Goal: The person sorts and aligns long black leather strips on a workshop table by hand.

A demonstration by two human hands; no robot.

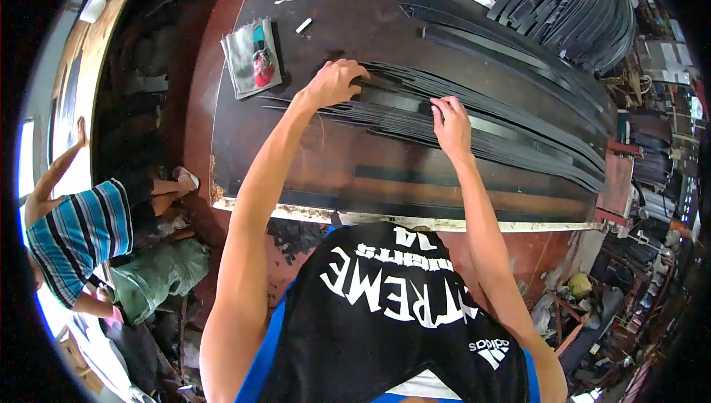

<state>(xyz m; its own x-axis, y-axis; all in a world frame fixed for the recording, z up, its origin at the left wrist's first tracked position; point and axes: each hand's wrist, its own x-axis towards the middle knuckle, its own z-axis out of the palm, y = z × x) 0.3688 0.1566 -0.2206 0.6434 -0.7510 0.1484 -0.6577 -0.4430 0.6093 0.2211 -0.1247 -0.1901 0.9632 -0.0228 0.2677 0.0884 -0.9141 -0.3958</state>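
Observation:
Long black strips (503, 132) lie in bundles along the dark table (296, 173), fanned apart at their left ends. Over those left ends reaches my left hand (333, 84), its fingers bent and apart, with a gap between thumb and fingers. My right hand (452, 123) is farther along the strips, its fingers curled together and the tips down at a wider strip between the bundles. A small dark patch shows beside these fingertips; I cannot tell what they hold.
A grey cloth (248, 62) with a red and teal print and a white chalk stick (304, 25) lie at the table's far left. More strips (570, 10) are stacked at the far right. A person in a striped shirt (81, 232) works at the left, beside a green sack (159, 273).

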